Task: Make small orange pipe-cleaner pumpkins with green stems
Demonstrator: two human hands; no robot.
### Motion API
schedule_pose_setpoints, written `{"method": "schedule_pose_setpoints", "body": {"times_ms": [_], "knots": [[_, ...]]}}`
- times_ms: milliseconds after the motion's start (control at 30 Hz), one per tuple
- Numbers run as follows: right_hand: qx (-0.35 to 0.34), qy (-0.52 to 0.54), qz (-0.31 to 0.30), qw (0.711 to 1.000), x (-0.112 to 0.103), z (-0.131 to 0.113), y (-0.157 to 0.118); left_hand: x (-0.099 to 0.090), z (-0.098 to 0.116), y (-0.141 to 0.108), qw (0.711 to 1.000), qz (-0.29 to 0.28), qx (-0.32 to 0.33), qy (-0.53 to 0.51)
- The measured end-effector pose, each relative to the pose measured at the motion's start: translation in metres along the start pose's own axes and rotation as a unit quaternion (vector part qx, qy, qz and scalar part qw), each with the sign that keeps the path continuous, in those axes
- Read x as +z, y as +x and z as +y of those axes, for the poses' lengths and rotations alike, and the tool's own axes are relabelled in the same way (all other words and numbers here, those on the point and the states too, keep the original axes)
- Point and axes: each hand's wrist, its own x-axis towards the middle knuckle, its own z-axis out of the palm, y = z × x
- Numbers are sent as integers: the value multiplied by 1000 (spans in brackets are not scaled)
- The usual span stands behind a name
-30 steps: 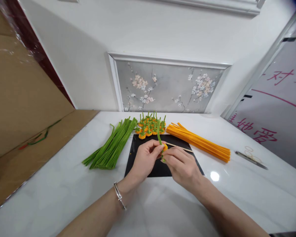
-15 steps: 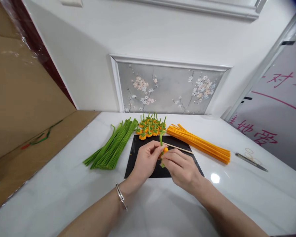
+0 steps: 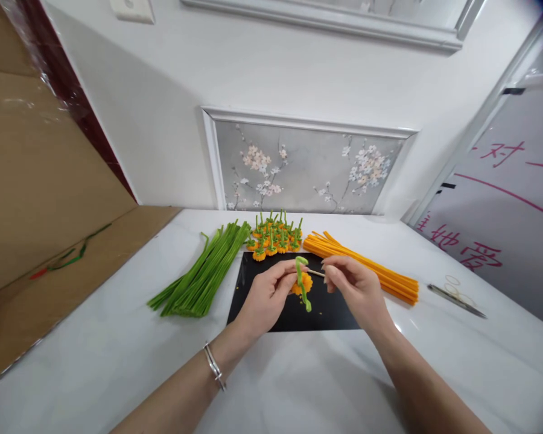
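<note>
Spreading across the lower part of my view is a white table (image 3: 117,361), a pale wall (image 3: 163,90) rising behind it. From my end I see cardboard (image 3: 49,150) at the left, a whiteboard (image 3: 511,211) with red writing at the right and a framed flower picture (image 3: 308,166) low on the wall. A black mat (image 3: 319,304) lies mid-table, with a bundle of green pipe cleaners (image 3: 203,274) to its left and a bundle of orange pipe cleaners (image 3: 366,268) to its right. The left hand (image 3: 269,298), a bracelet (image 3: 215,367) on its wrist, pinches an orange flower (image 3: 302,283) between thumb and fingers. The right hand (image 3: 355,292) is near it, fingertips drawn together — whether they grasp anything I cannot tell. Small orange flowers (image 3: 271,241) with upright green stems crowd between the bundles. A pointed metal tool (image 3: 456,301) lies well apart at the right. Part of a thin stick (image 3: 315,273) shows beside the right fingertips. The pinched flower is above the mat, between both hands — a bent green strip (image 3: 304,289) crosses in front of it. Tiny specks (image 3: 320,313) dot the mat.
</note>
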Motion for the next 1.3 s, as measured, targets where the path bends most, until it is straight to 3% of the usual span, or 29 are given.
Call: {"method": "schedule_pose_setpoints", "body": {"times_ms": [67,200,333,433,633,933,1167,1300], "knots": [[87,54,-40,994,4,1,1,2,-1,0,1000,0,5,-29],[124,108,-101,981,15,-5,-1,6,-1,-1,996,23,-13,-81],[111,110,-111,981,19,-9,-4,8,2,-2,996,69,-10,-55],[94,102,-96,986,18,-7,-5,9,6,-2,998,55,-8,-43],[90,95,-68,989,15,-4,-3,14,10,-4,993,0,-34,-112],[52,45,-119,991,14,-5,-7,15,6,-1,980,10,-42,-196],[-7,-16,-70,997,18,1,-10,11,1,-3,998,11,-9,-57],[17,36,-51,998,20,1,-9,9,3,-3,999,5,10,-32]]}}
